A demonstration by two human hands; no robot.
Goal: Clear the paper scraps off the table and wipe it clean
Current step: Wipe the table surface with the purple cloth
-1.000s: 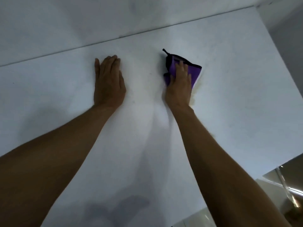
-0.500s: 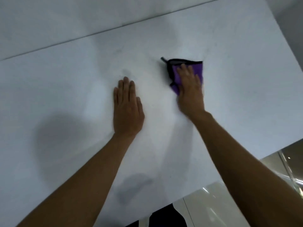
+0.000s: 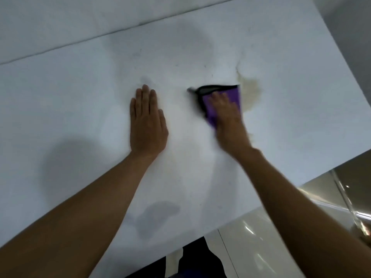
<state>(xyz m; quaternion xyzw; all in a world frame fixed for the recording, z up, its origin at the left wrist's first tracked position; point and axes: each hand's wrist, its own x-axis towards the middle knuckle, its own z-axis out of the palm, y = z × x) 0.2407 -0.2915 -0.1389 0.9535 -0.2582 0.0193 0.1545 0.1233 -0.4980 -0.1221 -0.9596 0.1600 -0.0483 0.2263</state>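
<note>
**Fingers flat on the cloth, stain just beside it**

Fingers (image 3: pixel 217 99) of our right hand (image 3: pixel 228 119) lie straight and close together, pressing the purple cloth (image 3: pixel 232 95) onto the counter (image 3: pixel 80 97); the hand is blurred. Our left hand (image 3: pixel 146 125) rests flat, fingers together, well apart from the cloth. We judge the cloth soft, light and limp, apt to bunch, so it is best driven under a flat palm near its middle. Just right of it, touching its edge, spreads one yellowish stain (image 3: pixel 251 93). We count one cloth, one stain, no paper scraps in view.
</note>
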